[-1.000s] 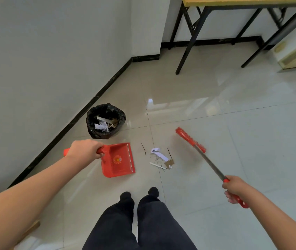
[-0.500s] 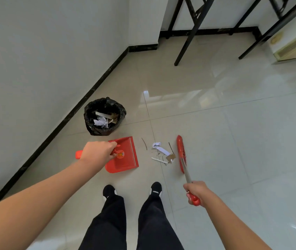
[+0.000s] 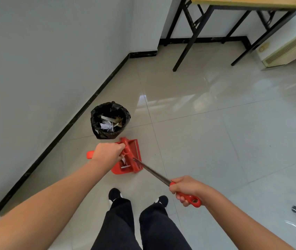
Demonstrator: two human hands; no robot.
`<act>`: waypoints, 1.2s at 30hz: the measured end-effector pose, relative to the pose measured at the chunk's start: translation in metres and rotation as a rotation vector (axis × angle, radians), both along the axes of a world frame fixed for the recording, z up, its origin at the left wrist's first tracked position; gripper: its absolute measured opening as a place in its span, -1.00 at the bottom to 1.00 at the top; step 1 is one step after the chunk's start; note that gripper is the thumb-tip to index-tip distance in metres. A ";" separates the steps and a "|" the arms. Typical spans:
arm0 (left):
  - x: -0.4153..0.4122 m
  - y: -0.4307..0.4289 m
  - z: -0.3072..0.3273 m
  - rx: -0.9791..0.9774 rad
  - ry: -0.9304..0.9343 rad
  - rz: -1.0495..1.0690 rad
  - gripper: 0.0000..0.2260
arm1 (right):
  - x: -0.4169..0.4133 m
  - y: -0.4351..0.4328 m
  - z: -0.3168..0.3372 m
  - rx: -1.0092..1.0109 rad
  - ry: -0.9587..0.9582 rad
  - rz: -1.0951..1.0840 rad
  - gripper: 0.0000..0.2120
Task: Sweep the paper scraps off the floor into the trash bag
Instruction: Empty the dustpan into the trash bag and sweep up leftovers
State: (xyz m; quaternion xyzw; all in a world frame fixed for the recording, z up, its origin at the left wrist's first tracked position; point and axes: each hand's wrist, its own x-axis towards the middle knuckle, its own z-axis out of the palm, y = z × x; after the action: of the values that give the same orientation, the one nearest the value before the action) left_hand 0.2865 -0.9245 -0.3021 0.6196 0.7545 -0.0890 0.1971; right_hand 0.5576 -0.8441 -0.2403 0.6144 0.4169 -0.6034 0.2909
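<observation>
Just below the trash bag (image 3: 110, 120), the red dustpan (image 3: 133, 156) is gripped by the left hand (image 3: 107, 153). The brush (image 3: 131, 156) handle is clenched in the right hand (image 3: 187, 189), its head inside the pan over paper scraps (image 3: 124, 164).

black-legged wooden table (image 3: 248, 2) by the far wall, cream heater unit (image 3: 288, 49) beside it, glossy tiles

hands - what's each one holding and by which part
Left hand grips the dustpan by its handle; right hand grips the broom at the red grip on its handle end.
</observation>
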 end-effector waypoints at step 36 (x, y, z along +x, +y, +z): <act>-0.064 -0.120 0.142 0.290 -0.218 0.619 -0.92 | 0.002 0.076 -0.018 0.234 -0.110 -0.100 -0.93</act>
State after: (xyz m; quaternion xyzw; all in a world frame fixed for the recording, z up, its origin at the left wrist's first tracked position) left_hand 0.2224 -1.0450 -0.1603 0.3893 0.8857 0.1495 0.2040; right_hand 0.5596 -0.7679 -0.2584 0.6963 0.4368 -0.5297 0.2092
